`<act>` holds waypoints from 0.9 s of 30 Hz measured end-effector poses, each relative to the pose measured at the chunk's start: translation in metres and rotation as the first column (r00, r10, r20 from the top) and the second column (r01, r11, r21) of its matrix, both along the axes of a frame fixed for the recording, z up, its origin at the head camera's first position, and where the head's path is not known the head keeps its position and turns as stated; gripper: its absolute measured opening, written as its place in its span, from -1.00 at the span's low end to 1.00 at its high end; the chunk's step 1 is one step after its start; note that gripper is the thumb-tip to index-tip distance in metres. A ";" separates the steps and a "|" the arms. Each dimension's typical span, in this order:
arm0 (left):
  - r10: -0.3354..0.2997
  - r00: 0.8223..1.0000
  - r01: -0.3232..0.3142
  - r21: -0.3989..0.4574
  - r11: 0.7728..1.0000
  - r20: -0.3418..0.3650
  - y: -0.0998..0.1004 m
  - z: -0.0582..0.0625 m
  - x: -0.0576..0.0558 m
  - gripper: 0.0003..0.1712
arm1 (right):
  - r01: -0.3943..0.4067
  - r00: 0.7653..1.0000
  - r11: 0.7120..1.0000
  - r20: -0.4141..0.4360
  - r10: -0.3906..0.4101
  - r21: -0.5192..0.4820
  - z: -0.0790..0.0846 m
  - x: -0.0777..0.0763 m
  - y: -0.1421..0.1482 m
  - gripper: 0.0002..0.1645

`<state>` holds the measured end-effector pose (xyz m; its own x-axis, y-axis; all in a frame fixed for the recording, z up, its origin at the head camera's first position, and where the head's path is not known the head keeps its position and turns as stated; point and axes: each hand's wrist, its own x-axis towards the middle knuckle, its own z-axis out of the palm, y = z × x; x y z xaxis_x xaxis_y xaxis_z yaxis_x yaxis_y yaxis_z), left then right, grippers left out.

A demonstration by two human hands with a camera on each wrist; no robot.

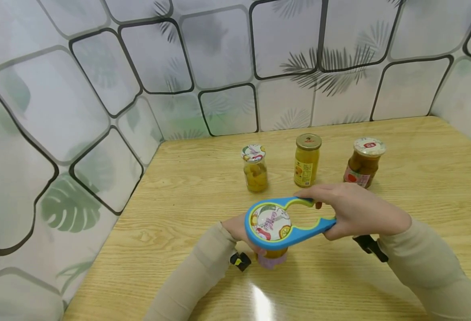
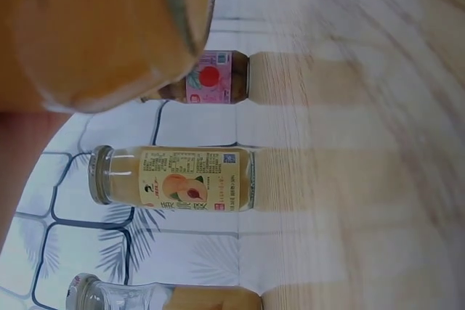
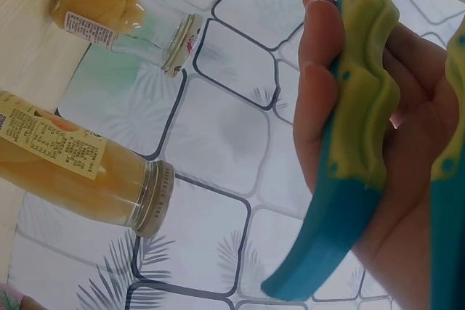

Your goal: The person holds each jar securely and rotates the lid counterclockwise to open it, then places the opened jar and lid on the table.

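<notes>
Your left hand: wrapped round the amber-filled glass jar.
Your right hand: gripping the blue-and-lime plastic opener.
Opener: encircling the white fruit-printed round lid.

There's a wooden table up against a leaf-print wall, and towards the back you've got a little yellow jar, a taller peach jar and a brownish pink-labelled jar, all lidded.

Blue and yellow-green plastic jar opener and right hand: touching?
Touching. The right wrist view shows it: the right hand holds the jar opener, fingers wrapped round one side of it.
</notes>
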<state>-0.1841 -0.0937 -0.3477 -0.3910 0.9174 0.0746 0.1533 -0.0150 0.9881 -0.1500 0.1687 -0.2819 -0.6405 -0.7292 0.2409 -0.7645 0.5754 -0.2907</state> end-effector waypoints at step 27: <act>0.090 0.995 -0.085 0.085 0.993 -0.053 0.002 -0.012 -0.005 0.18 | -0.062 0.991 0.997 0.114 0.066 -0.042 -0.005 -0.008 -0.002 -0.25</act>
